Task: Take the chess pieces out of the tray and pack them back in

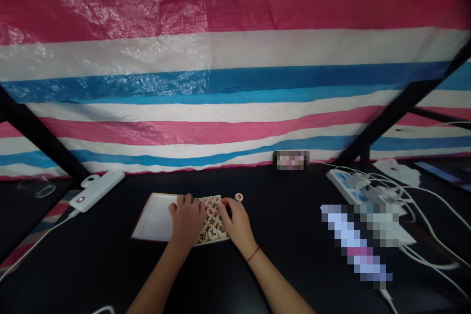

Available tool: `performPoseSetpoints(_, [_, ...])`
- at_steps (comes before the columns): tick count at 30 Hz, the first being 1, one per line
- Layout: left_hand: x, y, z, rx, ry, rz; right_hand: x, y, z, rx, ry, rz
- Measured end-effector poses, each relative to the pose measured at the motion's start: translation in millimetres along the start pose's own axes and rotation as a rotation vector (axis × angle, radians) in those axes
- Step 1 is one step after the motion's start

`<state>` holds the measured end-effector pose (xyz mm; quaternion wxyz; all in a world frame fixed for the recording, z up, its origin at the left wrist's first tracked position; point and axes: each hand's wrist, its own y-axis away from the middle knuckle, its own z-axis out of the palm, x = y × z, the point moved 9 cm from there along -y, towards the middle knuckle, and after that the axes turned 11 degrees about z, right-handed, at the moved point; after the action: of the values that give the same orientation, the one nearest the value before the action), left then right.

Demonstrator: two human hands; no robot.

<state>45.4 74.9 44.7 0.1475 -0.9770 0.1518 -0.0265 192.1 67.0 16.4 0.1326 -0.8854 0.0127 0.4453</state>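
Observation:
A shallow box (210, 243) lies on the black table, filled with round, cream Chinese chess pieces (212, 233) bearing red or black characters. Its white-lined lid flap (152, 221) is folded out to the left. My left hand (187, 218) rests palm down across the flap's inner edge and the left pieces, fingers spread and covering some of them. At the box's right side, my right hand (237, 223) has thumb and index finger closed on a Chinese chess piece (217, 207), partly hidden by the fingertips. One loose piece with a red character (239, 197) sits beyond my right hand.
A white power bank (99, 190) with a cable lies left. On the right are a power strip (344, 186), tangled white cables and a blurred-out long item (355, 245). Another blurred item (292, 160) stands at the back, before a striped sheet (221, 132).

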Motion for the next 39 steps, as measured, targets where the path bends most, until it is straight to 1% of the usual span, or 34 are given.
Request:
performPoseSetpoints(6, [-1, 4, 2.1, 0.046, 0.096, 0.005, 2, 0, 1, 0.007, -0.009, 0.012])
performPoseSetpoints(10, [-9, 5, 3.1, 0.103, 0.158, -0.005, 1, 0, -2, 0.013, -0.016, 0.003])
performPoseSetpoints(12, [-14, 5, -0.5, 0.165, 0.218, -0.007, -4, 1, -7, 0.036, -0.019, -0.037])
performPoseSetpoints(13, [-14, 5, -2.9, 0.202, 0.273, 0.014, -10, 2, -9, 0.048, -0.019, -0.08])
performPoseSetpoints(15, [-9, 4, -7.2, 0.255, 0.437, 0.097, -23, 7, -11, 0.048, -0.018, -0.195])
performPoseSetpoints(17, [1, 5, -8.6, 0.251, 0.622, 0.186, -35, 13, -10, 0.009, -0.023, -0.296])
performPoseSetpoints(20, [12, 7, -8.0, 0.205, 0.808, 0.212, -43, 18, -12, -0.028, -0.055, -0.36])
performPoseSetpoints(23, [16, 8, -8.7, 0.196, 0.875, 0.184, -44, 21, -14, -0.036, -0.077, -0.382])
performPoseSetpoints(27, [14, 8, -5.9, 0.177, 0.907, 0.142, -45, 23, -12, -0.052, -0.077, -0.381])
performPoseSetpoints(29, [14, 9, -5.0, 0.159, 0.915, 0.157, -44, 20, -14, -0.042, -0.076, -0.37])
performPoseSetpoints(31, [16, 9, -4.6, 0.131, 0.896, 0.191, -34, 12, -26, 0.046, -0.067, -0.307])
performPoseSetpoints(32, [17, 10, -4.6, 0.116, 0.867, 0.212, -25, 6, -36, 0.112, -0.057, -0.248])
performPoseSetpoints(34, [20, 10, -5.0, 0.091, 0.774, 0.265, 3, -7, -59, 0.237, -0.016, -0.091])
performPoseSetpoints(35, [22, 11, -5.5, 0.083, 0.719, 0.298, 18, -14, -66, 0.23, 0.023, -0.015])
performPoseSetpoints(37, [27, 13, -5.3, 0.066, 0.615, 0.368, 45, -25, -75, 0.165, 0.12, 0.096])
performPoseSetpoints(39, [33, 15, -3.0, 0.045, 0.536, 0.417, 63, -31, -77, 0.084, 0.196, 0.143])
